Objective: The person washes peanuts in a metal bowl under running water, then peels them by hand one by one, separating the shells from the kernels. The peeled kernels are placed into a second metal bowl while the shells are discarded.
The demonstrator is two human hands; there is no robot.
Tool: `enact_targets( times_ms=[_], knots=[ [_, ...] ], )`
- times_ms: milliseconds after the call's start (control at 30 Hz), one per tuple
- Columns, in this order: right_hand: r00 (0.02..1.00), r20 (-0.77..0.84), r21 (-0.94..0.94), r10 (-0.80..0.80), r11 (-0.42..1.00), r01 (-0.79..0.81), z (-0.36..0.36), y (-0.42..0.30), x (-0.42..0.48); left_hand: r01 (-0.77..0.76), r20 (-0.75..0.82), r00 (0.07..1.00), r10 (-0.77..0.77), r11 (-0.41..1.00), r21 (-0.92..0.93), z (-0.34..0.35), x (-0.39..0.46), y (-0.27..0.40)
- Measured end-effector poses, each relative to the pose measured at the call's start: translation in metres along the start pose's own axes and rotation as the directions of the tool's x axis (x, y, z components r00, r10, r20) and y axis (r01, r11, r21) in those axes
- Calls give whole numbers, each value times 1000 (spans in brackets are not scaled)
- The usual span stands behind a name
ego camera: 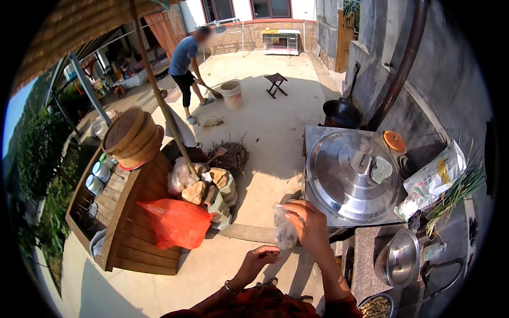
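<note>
A small clear plastic bag (pixel 285 230) with some dark bits in it hangs from the fingers of my right hand (pixel 308 222), pinched at its upper edge. My left hand (pixel 258 260) is raised close to the bag's lower end, thumb and fingers nearly together. Whether its fingertips touch the bag or hold something small cannot be made out. To the right of my right hand, a large domed metal lid (pixel 338 175) covers the pot on the stove, and a small clear plastic bag or wrapper (pixel 381 169) lies on it.
A metal basin (pixel 399 258) and a bowl of peanuts (pixel 375 308) stand at right, below a printed sack (pixel 433 181) and green onions (pixel 457 194). Left are a red plastic bag (pixel 179 222), rocks (pixel 195 192) and stacked steamers (pixel 129 137). Ahead, a person (pixel 187 59) sweeps beside a bucket (pixel 231 95).
</note>
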State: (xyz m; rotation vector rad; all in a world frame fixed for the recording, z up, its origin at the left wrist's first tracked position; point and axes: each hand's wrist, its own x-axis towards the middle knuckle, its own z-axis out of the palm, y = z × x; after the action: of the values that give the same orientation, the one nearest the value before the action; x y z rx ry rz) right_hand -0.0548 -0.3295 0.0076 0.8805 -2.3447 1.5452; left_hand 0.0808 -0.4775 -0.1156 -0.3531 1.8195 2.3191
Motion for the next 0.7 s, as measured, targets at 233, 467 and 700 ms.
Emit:
enact_targets(
  times_ms=[233, 467, 700],
  knots=[
    [946, -33, 148, 323, 938, -315, -37, 9, -96, 5, 260, 963, 67, 964, -265, 58, 31, 37],
    [885, -182, 202, 429, 897, -393, -65, 10, -142, -2, 383, 919, 92, 973, -229, 97, 27, 12],
    [882, -151, 103, 445, 895, -434, -71, 2, -159, 13, 417, 906, 77, 978, -210, 105, 13, 7]
  ],
)
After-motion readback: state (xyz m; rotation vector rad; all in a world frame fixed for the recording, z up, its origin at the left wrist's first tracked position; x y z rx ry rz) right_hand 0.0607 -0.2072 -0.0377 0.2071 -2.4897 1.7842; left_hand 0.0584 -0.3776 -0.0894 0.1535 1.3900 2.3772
